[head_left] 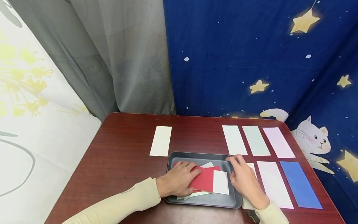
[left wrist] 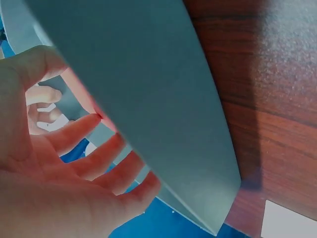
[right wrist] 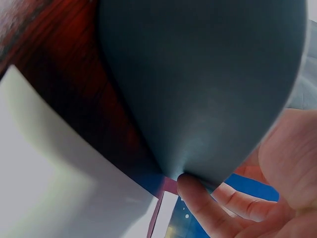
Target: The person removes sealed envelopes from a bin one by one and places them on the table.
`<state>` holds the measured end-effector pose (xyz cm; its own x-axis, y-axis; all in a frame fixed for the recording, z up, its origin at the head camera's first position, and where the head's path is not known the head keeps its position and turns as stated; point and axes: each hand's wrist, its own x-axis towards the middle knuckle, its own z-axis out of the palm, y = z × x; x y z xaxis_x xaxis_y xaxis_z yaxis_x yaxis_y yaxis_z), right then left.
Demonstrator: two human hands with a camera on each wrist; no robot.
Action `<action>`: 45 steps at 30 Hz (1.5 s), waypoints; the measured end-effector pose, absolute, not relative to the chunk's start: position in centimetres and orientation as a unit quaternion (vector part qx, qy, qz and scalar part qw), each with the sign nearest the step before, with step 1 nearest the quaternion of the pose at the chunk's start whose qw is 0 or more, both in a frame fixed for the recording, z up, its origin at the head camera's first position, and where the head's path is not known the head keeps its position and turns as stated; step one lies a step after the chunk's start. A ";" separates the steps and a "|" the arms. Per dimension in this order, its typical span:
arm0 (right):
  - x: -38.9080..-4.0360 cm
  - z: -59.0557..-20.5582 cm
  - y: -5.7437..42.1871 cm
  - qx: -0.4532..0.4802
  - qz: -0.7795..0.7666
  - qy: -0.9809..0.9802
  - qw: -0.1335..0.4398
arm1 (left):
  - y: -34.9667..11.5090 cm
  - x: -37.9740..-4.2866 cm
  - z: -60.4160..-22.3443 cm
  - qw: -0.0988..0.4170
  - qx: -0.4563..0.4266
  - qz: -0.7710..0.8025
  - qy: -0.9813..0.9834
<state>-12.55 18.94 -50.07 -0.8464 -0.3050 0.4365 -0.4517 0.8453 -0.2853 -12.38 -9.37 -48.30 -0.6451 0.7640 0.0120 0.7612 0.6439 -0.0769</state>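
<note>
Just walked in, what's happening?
A person's left hand rests on a red card in a dark tray; a white card lies there too. The right hand touches the tray's far right corner. On the table, a blue card and several pale ones lie right of the tray, a cream card by its far left corner.

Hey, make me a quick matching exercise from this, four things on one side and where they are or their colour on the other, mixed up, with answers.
1. left hand
2. right hand
3. blue card
4. tray

A. flat on the table
B. resting on the red card
C. dark grey
D. at the tray's far right corner

Pairs: 1-B, 2-D, 3-A, 4-C
</note>
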 end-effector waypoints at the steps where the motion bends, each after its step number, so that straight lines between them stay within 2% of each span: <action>1: -12.5 -50.0 18.9 0.201 0.192 -0.941 0.191 | -9.4 -12.4 -48.3 0.023 -0.421 0.030 -0.906; 16: -12.5 -49.9 19.1 0.206 0.191 -0.941 0.188 | -9.5 -13.0 -46.6 0.032 -0.413 -0.002 -0.910; 29: -12.5 -49.8 19.2 0.213 0.195 -0.938 0.194 | -10.1 -14.5 -45.3 0.022 -0.344 -0.030 -0.938; 45: -12.4 -49.9 19.1 0.210 0.196 -0.939 0.189 | -11.9 -16.8 -45.7 0.023 -0.282 -0.052 -0.958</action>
